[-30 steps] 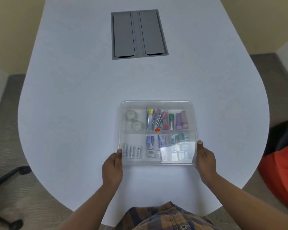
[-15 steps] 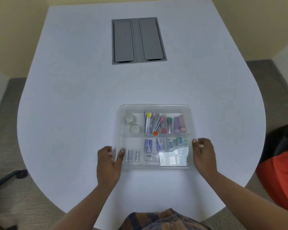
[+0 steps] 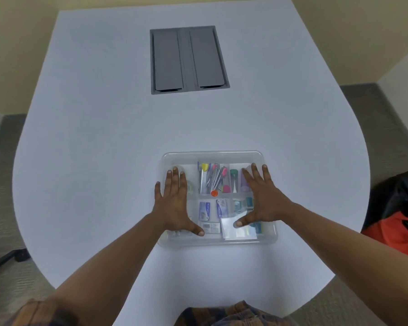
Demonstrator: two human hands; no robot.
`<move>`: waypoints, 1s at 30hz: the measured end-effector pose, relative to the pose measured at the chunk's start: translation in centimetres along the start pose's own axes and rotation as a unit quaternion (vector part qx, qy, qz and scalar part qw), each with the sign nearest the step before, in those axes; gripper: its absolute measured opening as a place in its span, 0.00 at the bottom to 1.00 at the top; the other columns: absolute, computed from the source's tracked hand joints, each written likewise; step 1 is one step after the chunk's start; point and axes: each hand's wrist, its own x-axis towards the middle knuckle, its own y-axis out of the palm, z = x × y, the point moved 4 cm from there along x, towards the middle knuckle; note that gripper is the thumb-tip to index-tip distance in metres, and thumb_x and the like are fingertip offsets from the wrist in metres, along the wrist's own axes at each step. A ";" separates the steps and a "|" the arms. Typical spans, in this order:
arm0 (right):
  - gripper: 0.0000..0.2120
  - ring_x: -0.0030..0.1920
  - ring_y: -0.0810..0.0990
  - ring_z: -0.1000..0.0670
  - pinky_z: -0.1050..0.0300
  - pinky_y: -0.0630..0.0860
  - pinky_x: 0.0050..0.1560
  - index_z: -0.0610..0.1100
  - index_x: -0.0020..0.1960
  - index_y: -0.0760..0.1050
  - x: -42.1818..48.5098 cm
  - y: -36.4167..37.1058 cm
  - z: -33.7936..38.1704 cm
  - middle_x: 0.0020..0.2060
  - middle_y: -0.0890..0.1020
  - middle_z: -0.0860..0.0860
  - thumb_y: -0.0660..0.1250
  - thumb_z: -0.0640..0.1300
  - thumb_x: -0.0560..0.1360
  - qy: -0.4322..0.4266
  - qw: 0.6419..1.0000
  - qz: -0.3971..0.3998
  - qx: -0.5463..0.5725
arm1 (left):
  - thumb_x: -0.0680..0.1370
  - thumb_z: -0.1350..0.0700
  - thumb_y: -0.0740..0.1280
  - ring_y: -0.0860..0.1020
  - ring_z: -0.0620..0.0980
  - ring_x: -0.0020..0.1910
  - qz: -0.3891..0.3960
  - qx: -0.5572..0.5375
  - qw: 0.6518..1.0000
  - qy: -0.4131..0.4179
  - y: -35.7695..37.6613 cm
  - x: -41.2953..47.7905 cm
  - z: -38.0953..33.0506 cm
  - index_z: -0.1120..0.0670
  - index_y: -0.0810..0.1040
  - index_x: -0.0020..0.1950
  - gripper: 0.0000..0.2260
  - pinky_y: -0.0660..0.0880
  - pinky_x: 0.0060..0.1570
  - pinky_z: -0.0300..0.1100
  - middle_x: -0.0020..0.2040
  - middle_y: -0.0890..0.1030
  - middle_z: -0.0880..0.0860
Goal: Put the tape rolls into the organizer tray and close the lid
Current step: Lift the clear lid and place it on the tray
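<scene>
With both palms laid flat on its clear lid (image 3: 216, 157), the organizer tray (image 3: 218, 241) sits on the near middle of the pale desk (image 3: 104, 137), lid down over the compartments. Left hand (image 3: 174, 203): fingers spread and extended, pressed on the lid's left side, little finger hanging past the tray's left edge, thumb angled toward the near centre. Right hand (image 3: 263, 198): fingers likewise splayed, on the right side, thumb pointing left across a white label or glare patch near the front edge. Neither hand pinches anything.

Tape rolls (image 3: 190, 185): only a pale greenish sliver shows in the far-left compartment, just right of the left hand; the rest lies under the hand, so their number cannot be read. Far-middle compartment holds pens and markers (image 3: 212, 178) with yellow, pink and orange caps, bunched, individual items hard to separate through the plastic. A green-capped tube (image 3: 233, 182) stands out to their right; the purple item beside it is half covered by the right hand's fingers. Near compartments hold small blue-and-white packets (image 3: 204, 209), print unreadable. Items at near left are hidden by the left wrist.

Far on the desk, a grey recessed panel (image 3: 189, 60) with two flaps. At the right edge, a red and black bag (image 3: 400, 222), cut off by the frame. Plaid clothing at the bottom edge, partly cropped.
</scene>
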 end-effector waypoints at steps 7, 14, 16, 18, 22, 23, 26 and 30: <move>0.73 0.64 0.16 0.46 0.46 0.33 0.66 0.50 0.72 0.24 0.1 -0.4 0.1 0.69 0.23 0.51 0.67 0.80 0.48 -0.016 0.996 0.064 -0.056 | 0.44 0.17 0.62 0.16 0.50 0.65 0.011 -0.001 1.000 0.002 0.4 0.6 -0.1 0.50 0.12 0.62 0.73 0.24 0.63 0.58 0.62 0.12 0.50; 0.71 0.66 0.19 0.43 0.43 0.32 0.70 0.48 0.73 0.25 0.0 -0.4 0.4 0.69 0.24 0.49 0.58 0.84 0.48 0.003 0.994 0.060 -0.092 | 0.45 0.17 0.60 0.17 0.50 0.66 0.019 -0.005 1.000 0.014 0.0 0.4 0.0 0.48 0.13 0.63 0.72 0.24 0.65 0.57 0.63 0.13 0.49; 0.66 0.72 0.27 0.44 0.43 0.39 0.73 0.49 0.75 0.31 -0.4 -0.5 0.6 0.74 0.31 0.49 0.55 0.84 0.52 0.016 0.998 -0.006 -0.067 | 0.49 0.16 0.58 0.21 0.49 0.70 0.004 -0.021 1.000 0.015 -0.3 0.2 0.1 0.49 0.18 0.68 0.69 0.27 0.68 0.57 0.69 0.18 0.50; 0.58 0.76 0.37 0.45 0.45 0.45 0.74 0.47 0.77 0.39 -1.1 -0.5 1.0 0.77 0.41 0.48 0.55 0.80 0.61 0.028 0.995 -0.095 -0.034 | 0.58 0.17 0.55 0.28 0.49 0.75 -0.035 -0.040 0.998 0.013 -0.7 0.1 0.4 0.52 0.27 0.75 0.63 0.33 0.72 0.56 0.76 0.27 0.51; 0.47 0.77 0.44 0.46 0.51 0.46 0.74 0.43 0.77 0.46 -3.2 1.1 3.1 0.77 0.48 0.46 0.53 0.72 0.71 0.010 0.983 -0.180 -0.040 | 0.75 0.29 0.49 0.40 0.51 0.79 -0.167 -0.037 0.984 0.047 -0.6 -1.7 0.8 0.56 0.39 0.79 0.44 0.40 0.75 0.49 0.81 0.42 0.54; 0.46 0.77 0.45 0.46 0.53 0.45 0.74 0.43 0.77 0.47 -3.7 1.6 3.6 0.77 0.48 0.47 0.52 0.72 0.71 0.006 0.981 -0.187 -0.045 | 0.77 0.31 0.49 0.41 0.51 0.79 -0.189 -0.037 0.980 0.058 -0.3 -2.2 0.8 0.56 0.40 0.79 0.41 0.40 0.75 0.46 0.81 0.44 0.54; 0.44 0.77 0.43 0.49 0.54 0.44 0.74 0.43 0.77 0.47 -5.0 3.1 5.7 0.77 0.47 0.48 0.52 0.70 0.73 0.007 0.979 -0.197 -0.045 | 0.79 0.35 0.49 0.44 0.49 0.79 -0.226 -0.031 0.970 0.087 0.3 -3.8 0.6 0.55 0.44 0.79 0.36 0.38 0.74 0.41 0.81 0.48 0.52; 0.42 0.76 0.40 0.51 0.55 0.42 0.74 0.46 0.78 0.43 -6.0 3.4 7.7 0.77 0.43 0.51 0.51 0.69 0.74 0.020 0.976 -0.214 -0.043 | 0.80 0.36 0.48 0.45 0.48 0.79 -0.249 -0.006 0.963 0.105 0.1 -5.4 0.6 0.54 0.46 0.80 0.34 0.38 0.75 0.41 0.81 0.48 0.52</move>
